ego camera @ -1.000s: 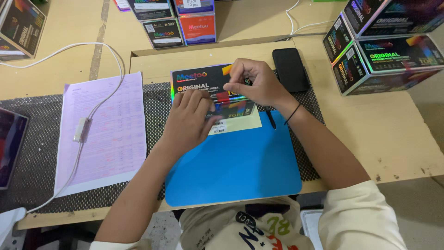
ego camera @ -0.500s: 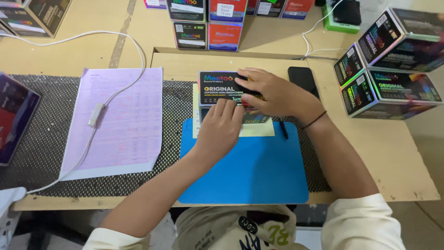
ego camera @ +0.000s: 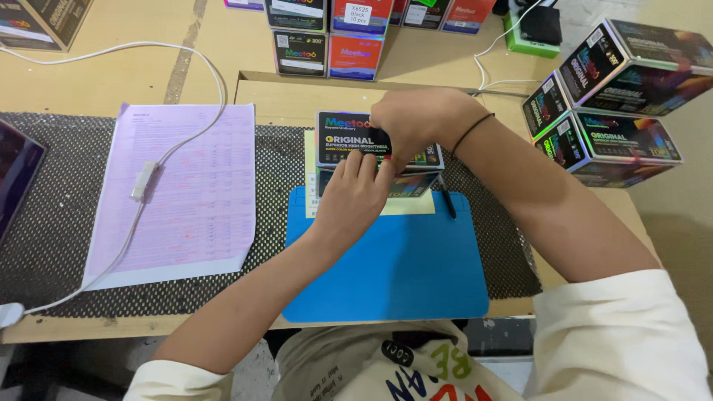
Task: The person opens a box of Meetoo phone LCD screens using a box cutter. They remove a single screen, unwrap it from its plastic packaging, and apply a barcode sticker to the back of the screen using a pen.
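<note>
The left hand [ego camera: 355, 194] and right hand [ego camera: 412, 122] are both gripping a dark box [ego camera: 349, 139]. It is lying over a yellow sheet [ego camera: 408, 206] at the blue mat [ego camera: 401, 267]'s far edge.

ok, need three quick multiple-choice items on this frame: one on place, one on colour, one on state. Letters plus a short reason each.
1. Where does the lilac printed sheet lie?
A. on the black mesh liner, beside the blue mat, on its left in the picture
B. on the blue mat
C. atop the stacked boxes

2. What colour is the work mat?
A. green
B. blue
C. red

3. How are the hands placed?
A. both off the table
B. one holds the pen
C. left hand and right hand both on the dark flat box

Answers: 1 A, sheet rests on the mesh. 2 B, mat is plainly blue. 3 C, both hands touch the box.
</note>
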